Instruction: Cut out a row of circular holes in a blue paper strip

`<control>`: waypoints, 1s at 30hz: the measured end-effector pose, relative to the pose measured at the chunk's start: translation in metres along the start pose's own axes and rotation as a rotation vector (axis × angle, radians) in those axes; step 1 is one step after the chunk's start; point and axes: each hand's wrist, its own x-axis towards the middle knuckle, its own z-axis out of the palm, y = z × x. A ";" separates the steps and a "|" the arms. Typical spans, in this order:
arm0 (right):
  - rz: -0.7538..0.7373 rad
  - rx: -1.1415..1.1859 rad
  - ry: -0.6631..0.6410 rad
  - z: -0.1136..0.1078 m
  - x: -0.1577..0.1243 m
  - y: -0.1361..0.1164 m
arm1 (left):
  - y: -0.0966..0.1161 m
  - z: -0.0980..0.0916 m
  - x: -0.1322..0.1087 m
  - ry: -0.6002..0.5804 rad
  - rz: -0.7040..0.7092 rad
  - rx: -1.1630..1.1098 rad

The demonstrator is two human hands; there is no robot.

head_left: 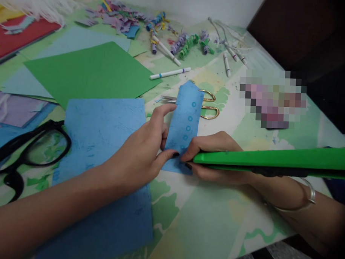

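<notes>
A blue paper strip (184, 126) with a pointed top lies tilted in front of me, a row of small teal rings along it. My left hand (143, 147) holds the strip at its left edge, the index finger high up and the thumb near the lower end. My right hand (211, 157) is closed in a writing-like grip around a long green implement (273, 158), with fingertips at the strip's lower part. The implement's tip is hidden, and its kind is not clear. Gold-handled scissors (209, 112) lie partly under the strip.
A large blue sheet (107, 218) lies under my left forearm, with a green sheet (92, 73) beyond. Black glasses (44, 147) rest at left. White markers (170, 73), paper curls (189, 46) and scraps (119, 18) lie toward the back. A blurred patch (275, 103) covers something at right.
</notes>
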 end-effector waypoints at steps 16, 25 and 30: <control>-0.042 -0.021 0.052 0.001 -0.002 0.002 | -0.003 0.001 -0.002 0.024 0.084 0.128; -0.025 -0.061 0.077 0.002 -0.001 0.000 | -0.001 0.004 -0.011 0.067 0.173 0.196; -0.052 -0.063 0.060 0.000 -0.001 0.002 | 0.002 0.003 -0.015 0.053 0.104 0.222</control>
